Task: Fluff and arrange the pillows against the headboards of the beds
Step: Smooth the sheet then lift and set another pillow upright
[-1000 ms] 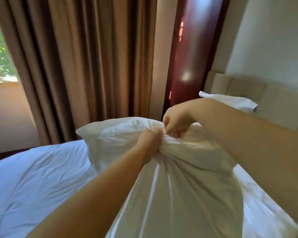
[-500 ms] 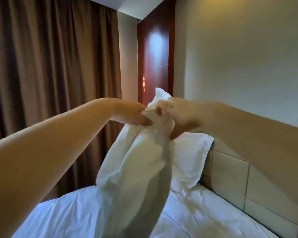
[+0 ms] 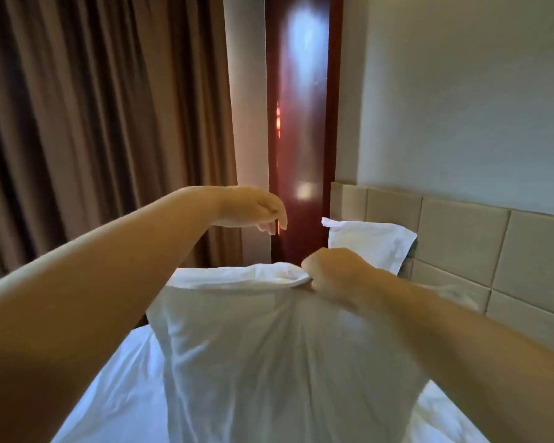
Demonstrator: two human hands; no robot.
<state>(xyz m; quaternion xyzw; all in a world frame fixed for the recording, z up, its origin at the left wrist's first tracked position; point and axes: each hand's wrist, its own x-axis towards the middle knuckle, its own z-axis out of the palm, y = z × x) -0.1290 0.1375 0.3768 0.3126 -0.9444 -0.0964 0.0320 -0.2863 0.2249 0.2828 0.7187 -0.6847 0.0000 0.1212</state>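
Note:
A large white pillow (image 3: pixel 269 353) stands upright in front of me over the bed (image 3: pixel 115 398). My right hand (image 3: pixel 336 276) grips the pillowcase at its top edge, fingers curled into the cloth. Above the pillow's top edge hovers my left hand (image 3: pixel 253 209), fingers loosely extended and holding nothing. A second white pillow (image 3: pixel 371 241) leans against the beige padded headboard (image 3: pixel 461 244) behind my right hand.
Brown curtains (image 3: pixel 103 123) hang along the left side. A dark red wooden panel (image 3: pixel 301 123) stands in the corner between the curtain and the pale wall (image 3: pixel 461 91). The white sheet spreads below the pillow.
My left hand has let go of the pillow's top and lifted above it. The pillow has come down and turned broadside, held by my right hand alone.

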